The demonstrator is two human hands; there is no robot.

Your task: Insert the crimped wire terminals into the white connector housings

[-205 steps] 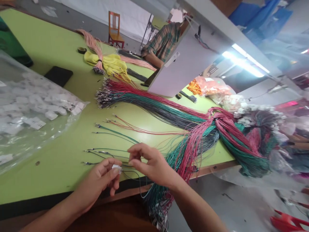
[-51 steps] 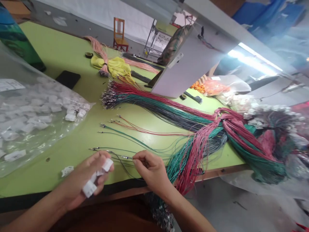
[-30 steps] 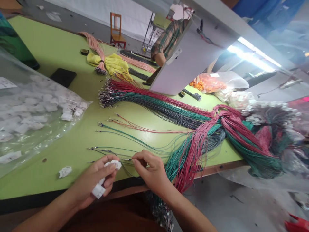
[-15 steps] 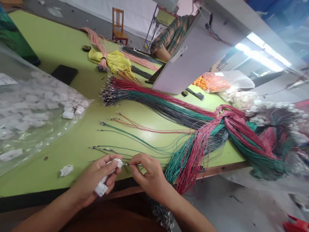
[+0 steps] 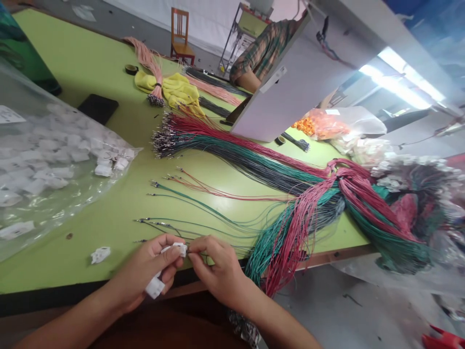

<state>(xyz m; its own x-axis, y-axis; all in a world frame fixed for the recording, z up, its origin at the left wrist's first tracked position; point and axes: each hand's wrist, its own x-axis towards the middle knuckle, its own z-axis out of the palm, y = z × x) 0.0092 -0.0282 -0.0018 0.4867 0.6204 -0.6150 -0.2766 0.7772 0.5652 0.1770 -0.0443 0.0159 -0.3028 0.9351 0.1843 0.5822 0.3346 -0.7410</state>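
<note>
My left hand (image 5: 154, 266) is closed around white plastic connector housings. One connector housing (image 5: 179, 249) sits between thumb and fingers, and another white housing (image 5: 155, 287) pokes out below the palm. Pinched in the fingertips of my right hand (image 5: 218, 266) is a thin dark wire, its end at the face of the upper housing; how deep it sits is hidden. Loose green wires (image 5: 189, 198) and red wires (image 5: 218, 193) with metal terminals lie just beyond the hands. A single white housing (image 5: 100, 255) rests on the table to the left.
A clear bag of white housings (image 5: 47, 160) covers the table's left side. Thick red, green and black wire bundles (image 5: 232, 145) stretch across the middle and hang over the front edge. Behind stand a grey panel (image 5: 290, 92) and a person's plaid sleeve (image 5: 269, 51).
My right hand has moved slightly left, bringing the wire's end from a small gap up to the housing. The housing in my left hand has turned a little.
</note>
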